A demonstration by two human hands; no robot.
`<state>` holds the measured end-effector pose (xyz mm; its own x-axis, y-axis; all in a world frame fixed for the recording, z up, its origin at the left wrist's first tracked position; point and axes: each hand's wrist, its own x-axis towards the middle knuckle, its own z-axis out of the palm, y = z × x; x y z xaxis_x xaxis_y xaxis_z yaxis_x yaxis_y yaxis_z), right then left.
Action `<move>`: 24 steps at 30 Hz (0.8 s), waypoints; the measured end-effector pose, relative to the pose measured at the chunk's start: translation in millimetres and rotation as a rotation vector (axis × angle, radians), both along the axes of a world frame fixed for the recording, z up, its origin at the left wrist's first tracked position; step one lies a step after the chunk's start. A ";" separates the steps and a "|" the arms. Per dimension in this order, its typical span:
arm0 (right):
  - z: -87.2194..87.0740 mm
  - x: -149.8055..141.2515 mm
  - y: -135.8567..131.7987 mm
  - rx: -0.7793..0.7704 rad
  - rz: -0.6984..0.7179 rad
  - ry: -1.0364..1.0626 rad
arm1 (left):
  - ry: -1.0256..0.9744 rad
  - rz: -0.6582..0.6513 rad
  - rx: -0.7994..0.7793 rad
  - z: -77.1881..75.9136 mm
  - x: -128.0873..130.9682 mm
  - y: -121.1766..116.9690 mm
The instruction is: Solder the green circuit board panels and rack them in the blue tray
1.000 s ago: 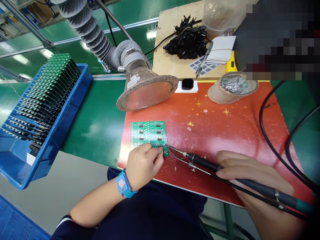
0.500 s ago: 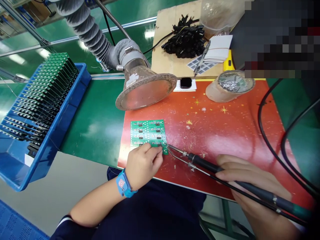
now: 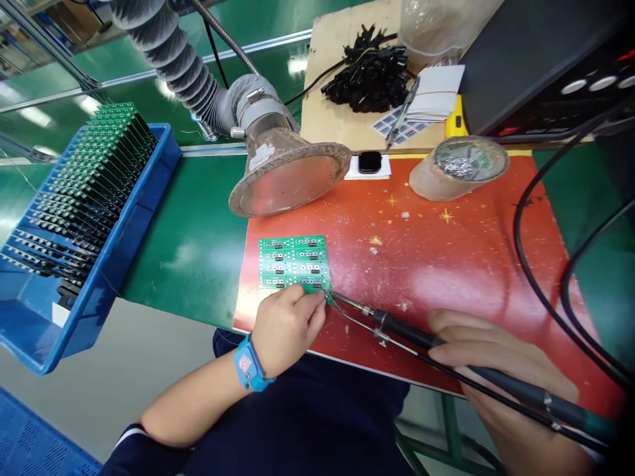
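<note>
Left hand pinching a green circuit-board panel, flat on the red mat; right hand closed around soldering tweezers, tips unmoved at the panel's near corner.

I'm looking down over a glossy green workbench, with overhead lights reflecting off it, an aluminium rail running behind, and a grey floor and blue floor mat showing below.

Circuit board on mat; extractor hood behind (tray left)
</note>
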<state>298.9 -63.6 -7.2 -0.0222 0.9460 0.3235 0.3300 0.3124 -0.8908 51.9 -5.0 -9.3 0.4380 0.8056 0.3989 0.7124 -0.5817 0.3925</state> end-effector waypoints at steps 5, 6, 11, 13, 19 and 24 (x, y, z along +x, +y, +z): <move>3.4 -3.5 -5.8 0.025 0.048 0.028 | 0.027 -0.013 0.000 1.8 0.1 -3.4; 2.6 -3.4 -6.8 0.012 0.034 0.040 | 0.033 -0.018 -0.001 2.1 0.0 -3.6; -0.8 -2.8 -11.1 -0.012 0.014 0.096 | 0.054 -0.036 0.004 5.3 -1.1 -5.5; -1.4 -3.1 -12.5 -0.006 0.012 0.113 | 0.052 -0.039 -0.010 7.7 -3.3 -7.5; -11.1 1.5 -20.0 -0.044 -0.083 0.126 | -0.180 0.041 -0.190 13.6 -21.3 -9.7; -34.5 21.9 -28.4 -0.046 -0.114 0.053 | -0.259 0.128 -0.257 14.5 -44.5 -4.2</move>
